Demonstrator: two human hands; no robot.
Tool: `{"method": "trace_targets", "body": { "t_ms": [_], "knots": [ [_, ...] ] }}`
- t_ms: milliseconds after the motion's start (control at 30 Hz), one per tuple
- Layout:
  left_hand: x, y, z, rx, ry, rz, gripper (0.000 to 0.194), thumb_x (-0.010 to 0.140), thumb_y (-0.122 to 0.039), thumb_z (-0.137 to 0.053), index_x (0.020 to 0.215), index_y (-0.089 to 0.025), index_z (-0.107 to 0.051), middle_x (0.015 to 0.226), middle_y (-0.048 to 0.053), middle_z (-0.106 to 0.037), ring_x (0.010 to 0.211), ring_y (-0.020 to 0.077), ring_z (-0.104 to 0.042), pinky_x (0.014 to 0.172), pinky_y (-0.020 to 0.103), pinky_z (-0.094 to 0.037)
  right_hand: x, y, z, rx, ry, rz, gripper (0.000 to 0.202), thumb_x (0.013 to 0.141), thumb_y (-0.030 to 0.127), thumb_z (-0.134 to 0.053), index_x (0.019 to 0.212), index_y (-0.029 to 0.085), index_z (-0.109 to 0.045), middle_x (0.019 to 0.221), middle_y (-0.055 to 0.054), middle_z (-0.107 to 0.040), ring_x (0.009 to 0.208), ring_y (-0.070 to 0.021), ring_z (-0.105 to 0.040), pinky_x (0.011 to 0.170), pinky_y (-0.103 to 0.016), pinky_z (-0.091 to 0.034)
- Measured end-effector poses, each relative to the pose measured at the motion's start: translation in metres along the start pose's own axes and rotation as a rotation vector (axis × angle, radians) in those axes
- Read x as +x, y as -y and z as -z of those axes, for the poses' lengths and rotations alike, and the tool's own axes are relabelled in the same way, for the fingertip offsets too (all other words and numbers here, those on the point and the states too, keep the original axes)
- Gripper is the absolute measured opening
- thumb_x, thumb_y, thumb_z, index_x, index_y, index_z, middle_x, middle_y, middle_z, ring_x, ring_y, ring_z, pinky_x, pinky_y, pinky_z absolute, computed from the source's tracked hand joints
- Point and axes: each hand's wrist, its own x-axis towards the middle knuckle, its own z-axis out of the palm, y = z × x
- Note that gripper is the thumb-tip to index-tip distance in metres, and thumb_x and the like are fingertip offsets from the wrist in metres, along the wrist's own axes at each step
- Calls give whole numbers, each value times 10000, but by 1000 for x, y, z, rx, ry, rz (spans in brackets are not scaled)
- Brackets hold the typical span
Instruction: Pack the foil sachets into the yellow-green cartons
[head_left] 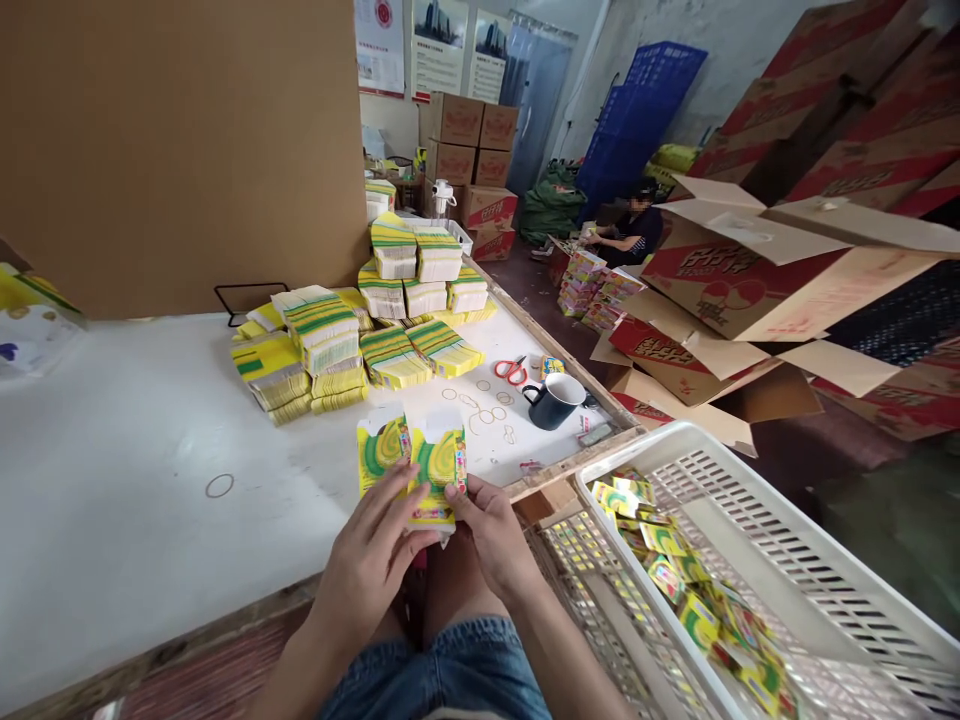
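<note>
Two small yellow-green printed cartons lie side by side above my lap, the left one (379, 452) slightly overlapped by the right one (437, 460), each with a pale flap at its top. My left hand (369, 545) has its fingers laid across the front of both, with the thumb low by the bottom edge. At the right carton's right edge, my right hand (491, 525) pinches it, thumb in front and fingers behind. Beyond them on the white table (187, 540) stand stacks of flat yellow-green cartons (322, 330), some bundles piled on others.
A dark mug (555, 402), red-handled scissors (511, 372) and loose rubber bands (480, 408) lie on the table's right. Beside me, a white plastic basket (787, 510) holds many yellow-green packets (697, 610). Open cardboard boxes (742, 270) stand at right; a seated person (634, 235) works behind.
</note>
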Motion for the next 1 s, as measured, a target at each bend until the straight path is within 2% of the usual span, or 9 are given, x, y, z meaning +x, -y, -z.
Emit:
{"method": "trace_targets", "body": {
  "t_ms": [67,100,233,367,533,600,733,900,1000],
  "knots": [
    [-3,4,-1,-15,-26,87,480,869,-247,-627,1321,-151,-496,1326,180,-556,1235,297,-538,992,449,-524,2,-2,-1,11,19,-7,296,753,460,-729,922,217,-714,752,-13,-693,573,-158,-564,556,-271,-430],
    [-4,6,0,-23,-49,94,442,876,-235,-617,1302,-171,-517,1314,170,-554,1206,290,-556,969,442,-537,3,-3,-3,-4,24,-5,298,746,465,-734,902,213,-712,728,-8,-677,554,-148,-539,541,-263,-419],
    [0,8,7,-40,-181,88,248,874,-83,-582,1046,-235,-676,1215,97,-584,1072,233,-616,839,357,-571,5,-3,-14,-101,62,54,334,764,505,-705,840,179,-690,626,24,-560,498,-94,-381,481,-219,-321],
    [11,7,15,-109,-335,257,204,869,-72,-574,908,-221,-708,1097,63,-632,960,198,-632,795,326,-543,12,-1,-28,-143,130,69,413,786,573,-646,809,160,-636,598,51,-448,490,-67,-278,456,-200,-232],
    [19,11,21,-123,-379,477,152,893,-161,-555,829,-194,-689,875,44,-696,860,204,-623,782,338,-505,20,4,-41,-185,145,45,478,689,643,-686,804,189,-588,586,47,-487,509,-89,-363,480,-208,-300],
    [18,13,21,-72,-348,484,146,883,-198,-577,802,-202,-698,823,37,-712,839,213,-601,764,337,-495,20,5,-42,-237,171,48,488,670,659,-685,784,193,-595,619,31,-520,548,-109,-428,518,-222,-365],
    [17,16,19,-106,-311,488,147,877,-229,-588,787,-201,-701,799,31,-709,810,200,-594,718,306,-483,19,-2,-41,-410,163,59,453,753,630,-617,677,185,-587,599,16,-549,580,-130,-487,567,-244,-417],
    [34,19,30,-163,-583,672,149,872,-290,-605,819,-181,-692,755,2,-671,679,157,-583,648,278,-459,21,-18,-34,-534,52,62,444,803,564,-592,595,177,-533,506,42,-484,480,-97,-399,459,-221,-296],
    [45,15,42,-131,-695,613,129,879,-250,-600,844,-190,-708,813,14,-701,773,181,-641,754,309,-499,20,-18,-28,-605,-20,98,376,790,519,-635,668,168,-575,525,43,-486,498,-108,-417,466,-222,-296]
  ]
}}
